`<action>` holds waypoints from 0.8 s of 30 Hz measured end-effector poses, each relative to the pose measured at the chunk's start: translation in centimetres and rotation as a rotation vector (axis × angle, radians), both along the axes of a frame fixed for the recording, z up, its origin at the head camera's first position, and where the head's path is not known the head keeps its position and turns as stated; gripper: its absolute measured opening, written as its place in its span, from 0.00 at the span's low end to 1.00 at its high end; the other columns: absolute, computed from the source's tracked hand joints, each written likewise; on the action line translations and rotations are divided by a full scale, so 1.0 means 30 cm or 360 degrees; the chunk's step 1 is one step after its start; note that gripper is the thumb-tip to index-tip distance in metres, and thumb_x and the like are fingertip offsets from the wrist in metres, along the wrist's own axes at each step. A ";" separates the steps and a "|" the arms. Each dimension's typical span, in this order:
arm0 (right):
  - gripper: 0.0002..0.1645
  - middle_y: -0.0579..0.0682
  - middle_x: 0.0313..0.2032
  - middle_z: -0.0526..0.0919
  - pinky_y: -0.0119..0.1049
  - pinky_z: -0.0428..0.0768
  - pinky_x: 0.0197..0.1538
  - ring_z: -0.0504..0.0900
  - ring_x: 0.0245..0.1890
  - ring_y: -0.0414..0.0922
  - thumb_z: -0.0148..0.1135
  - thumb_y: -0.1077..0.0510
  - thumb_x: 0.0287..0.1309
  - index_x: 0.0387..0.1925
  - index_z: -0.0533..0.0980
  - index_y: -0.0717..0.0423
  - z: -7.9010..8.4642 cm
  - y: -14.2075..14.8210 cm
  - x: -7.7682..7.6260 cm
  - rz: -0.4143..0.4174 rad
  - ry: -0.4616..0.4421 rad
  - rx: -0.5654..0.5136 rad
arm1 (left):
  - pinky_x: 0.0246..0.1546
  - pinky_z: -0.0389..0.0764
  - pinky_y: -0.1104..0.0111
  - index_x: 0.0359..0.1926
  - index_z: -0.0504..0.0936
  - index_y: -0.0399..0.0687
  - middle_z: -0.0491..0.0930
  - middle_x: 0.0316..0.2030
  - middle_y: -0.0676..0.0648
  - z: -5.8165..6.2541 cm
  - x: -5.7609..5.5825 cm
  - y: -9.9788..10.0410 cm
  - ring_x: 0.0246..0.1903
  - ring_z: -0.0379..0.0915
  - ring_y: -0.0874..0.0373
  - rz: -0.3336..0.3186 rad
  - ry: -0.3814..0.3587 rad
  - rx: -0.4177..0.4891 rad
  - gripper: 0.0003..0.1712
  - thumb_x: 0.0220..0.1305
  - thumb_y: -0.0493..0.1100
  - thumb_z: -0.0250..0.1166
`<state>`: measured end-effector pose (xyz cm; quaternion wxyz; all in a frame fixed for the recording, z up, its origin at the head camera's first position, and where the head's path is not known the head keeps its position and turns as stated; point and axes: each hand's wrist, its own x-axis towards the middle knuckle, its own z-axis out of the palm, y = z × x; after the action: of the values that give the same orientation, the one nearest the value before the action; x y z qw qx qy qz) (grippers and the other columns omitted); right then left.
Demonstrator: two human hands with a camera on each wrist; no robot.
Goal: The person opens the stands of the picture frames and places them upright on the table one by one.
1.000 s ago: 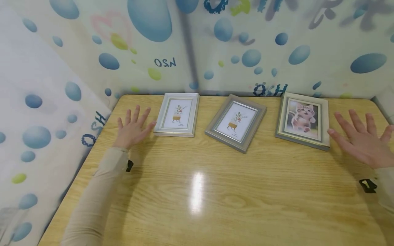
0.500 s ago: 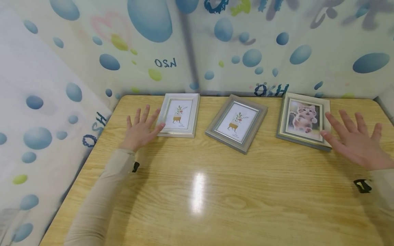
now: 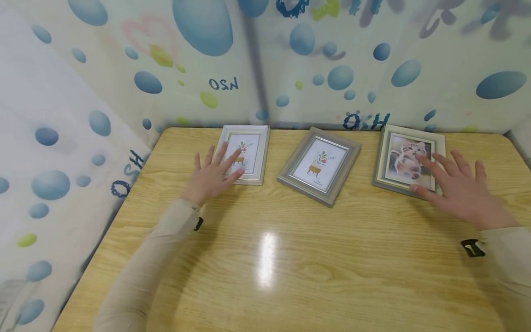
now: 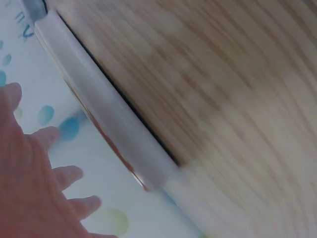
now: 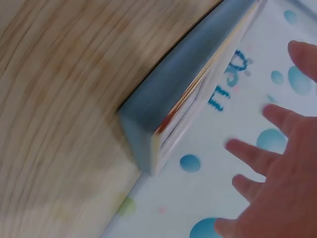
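Three picture frames lie in a row near the back of the table in the head view. At left is a white picture frame (image 3: 264,154) with a potted-plant print. My left hand (image 3: 210,177), fingers spread, is over its lower left part; the left wrist view shows the hand apart from the frame's side (image 4: 109,109). A tilted grey-brown picture frame (image 3: 342,169) with a similar print lies in the middle. My right hand (image 3: 462,191), fingers spread, covers part of the cream picture frame (image 3: 381,159) with a kitten photo. A gap separates them in the right wrist view.
The wood-grain table (image 3: 315,267) has a bright light reflection near its middle. Behind it and at the left hangs a pale wall covering (image 3: 191,106) with blue and green spots. Dark devices sit under both cuffs.
Both hands have moved inward: the left hand rightward over the white frame, the right hand leftward over the kitten frame. The three frames have stayed in place.
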<state>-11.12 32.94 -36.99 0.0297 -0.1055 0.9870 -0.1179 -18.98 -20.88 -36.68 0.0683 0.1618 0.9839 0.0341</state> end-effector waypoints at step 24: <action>0.14 0.58 0.39 0.84 0.55 0.79 0.42 0.83 0.39 0.54 0.59 0.60 0.64 0.48 0.78 0.63 0.040 -0.190 0.023 0.0318 0.0028 -0.0213 | 0.28 0.79 0.57 0.28 0.72 0.45 0.75 0.28 0.47 0.050 -0.111 0.460 0.28 0.71 0.53 -0.0344 -0.0048 -0.0218 0.17 0.71 0.50 0.53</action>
<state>-10.42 27.25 -35.79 0.0255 -0.2061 0.9617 -0.1789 -22.30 -7.07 -35.19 0.0972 0.2612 0.9596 -0.0385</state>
